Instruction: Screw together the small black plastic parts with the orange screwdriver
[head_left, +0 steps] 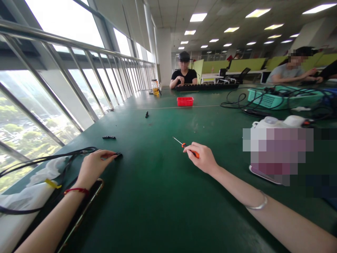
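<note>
My right hand [201,157] is wrapped around the orange and black handle of a screwdriver [195,154], its thin metal shaft pointing up and left over the green table [158,196]. Over at the left, my left hand [96,163] pinches a small black piece [119,155] between thumb and fingertips, at the table surface. What kind of piece it is cannot be made out. Just beyond that hand lies a short black strip [108,137]. Farther off rests another small black piece [147,114].
A red tray [185,101] sits mid-table. Behind it, a person [184,74] sits by a long black object [207,87]. Cables trail from a teal basket [273,100] at right. By my left arm lie a phone-like object [81,214], black cables [65,153] and white plastic wrapping [47,172].
</note>
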The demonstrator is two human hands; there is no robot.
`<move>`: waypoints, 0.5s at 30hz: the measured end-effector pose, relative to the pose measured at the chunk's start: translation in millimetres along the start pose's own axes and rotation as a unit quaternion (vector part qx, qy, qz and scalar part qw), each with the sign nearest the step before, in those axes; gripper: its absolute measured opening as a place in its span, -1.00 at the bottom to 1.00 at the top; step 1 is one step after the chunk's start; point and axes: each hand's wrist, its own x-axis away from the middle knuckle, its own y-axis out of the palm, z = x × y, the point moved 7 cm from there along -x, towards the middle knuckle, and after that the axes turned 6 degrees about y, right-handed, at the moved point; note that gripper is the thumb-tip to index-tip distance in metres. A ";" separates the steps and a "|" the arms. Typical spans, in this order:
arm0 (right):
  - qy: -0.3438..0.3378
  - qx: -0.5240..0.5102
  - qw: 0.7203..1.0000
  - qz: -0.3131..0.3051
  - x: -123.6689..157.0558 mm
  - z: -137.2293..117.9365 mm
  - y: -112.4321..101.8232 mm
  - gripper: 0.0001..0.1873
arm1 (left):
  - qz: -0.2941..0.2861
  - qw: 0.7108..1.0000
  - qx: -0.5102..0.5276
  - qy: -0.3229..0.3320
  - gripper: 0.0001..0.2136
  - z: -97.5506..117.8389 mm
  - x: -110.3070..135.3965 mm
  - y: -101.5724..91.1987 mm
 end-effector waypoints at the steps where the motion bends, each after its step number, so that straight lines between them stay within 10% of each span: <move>1: -0.001 0.000 1.000 -0.001 0.0 -0.2 0.1 -0.74 | 0.002 1.000 0.004 0.000 -0.66 -0.3 0.0 0.4; 15: -0.008 0.010 1.000 -0.022 0.4 -0.5 4.0 -0.74 | 0.007 1.000 -0.010 0.013 -0.64 -5.3 -6.8 8.8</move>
